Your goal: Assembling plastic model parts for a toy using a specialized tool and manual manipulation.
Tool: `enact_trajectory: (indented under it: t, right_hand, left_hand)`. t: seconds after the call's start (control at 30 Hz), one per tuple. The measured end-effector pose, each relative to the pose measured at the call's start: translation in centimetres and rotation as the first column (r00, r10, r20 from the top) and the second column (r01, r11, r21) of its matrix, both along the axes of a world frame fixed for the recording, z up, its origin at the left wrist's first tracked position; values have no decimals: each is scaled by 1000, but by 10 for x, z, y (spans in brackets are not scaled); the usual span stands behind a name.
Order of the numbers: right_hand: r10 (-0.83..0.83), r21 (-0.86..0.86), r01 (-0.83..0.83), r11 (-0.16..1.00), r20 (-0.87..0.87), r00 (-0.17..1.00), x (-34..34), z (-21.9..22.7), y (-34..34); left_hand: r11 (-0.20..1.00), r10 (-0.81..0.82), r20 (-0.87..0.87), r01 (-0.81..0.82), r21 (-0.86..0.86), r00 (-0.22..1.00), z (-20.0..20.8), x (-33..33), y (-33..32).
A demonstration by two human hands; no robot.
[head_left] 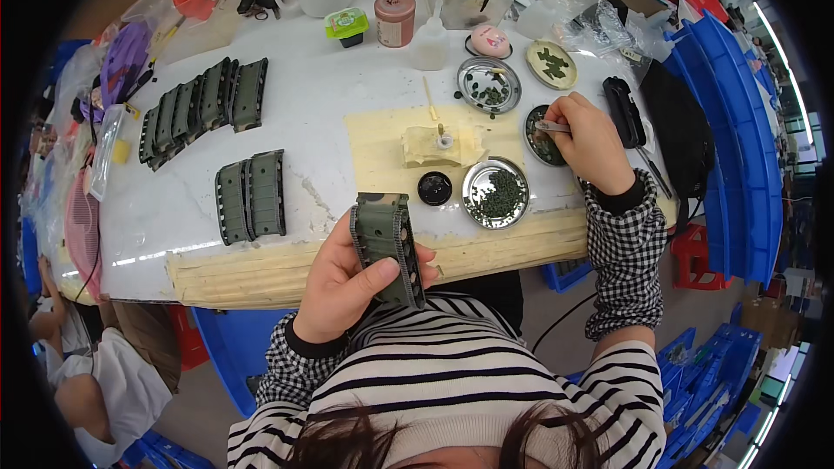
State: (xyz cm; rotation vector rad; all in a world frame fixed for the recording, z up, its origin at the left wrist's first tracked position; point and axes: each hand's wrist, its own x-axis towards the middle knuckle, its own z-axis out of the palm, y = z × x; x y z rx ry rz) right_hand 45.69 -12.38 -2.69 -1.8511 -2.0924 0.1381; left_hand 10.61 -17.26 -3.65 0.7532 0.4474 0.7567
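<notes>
My left hand (340,285) is wrapped round a dark green, camouflage-patterned plastic part (379,234) with toothed long edges, held just off the table's front edge. It looks like a section of a model vehicle. Tweezers (552,127) are pinched in my right hand (592,141), their tip over a small round dish (546,149) of dark green bits. Whether the tips grip a bit is too small to tell. Closer to me, a metal dish (470,210) holds many small green pieces. Beside it sits a little black-filled pot (434,188).
Similar green parts (201,104) stand in a row at the left, with two more (250,197) nearer. A taped block (426,146) sits mid-table. Further back are another metal dish (465,75), a cream dish (569,78) and a squeeze bottle (428,50). Blue bins (725,148) rise at the right.
</notes>
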Motion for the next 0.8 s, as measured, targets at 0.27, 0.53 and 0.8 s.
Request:
enact_trajectory:
  t: [0.27, 0.53, 0.8]
  right_hand:
    - [7, -33, -5, 999, 47, 999, -12, -2, 0]
    - [-72, 195, 106, 975, -174, 982, -16, 35, -20]
    - [354, 174, -308, 935, -420, 836, -158, 49, -57]
  left_hand:
    - [993, 104, -52, -107, -43, 993, 3, -5, 2]
    - [932, 337, -119, -313, 182, 934, 11, -4, -1]
    - [977, 192, -65, -185, 106, 979, -3, 10, 2]
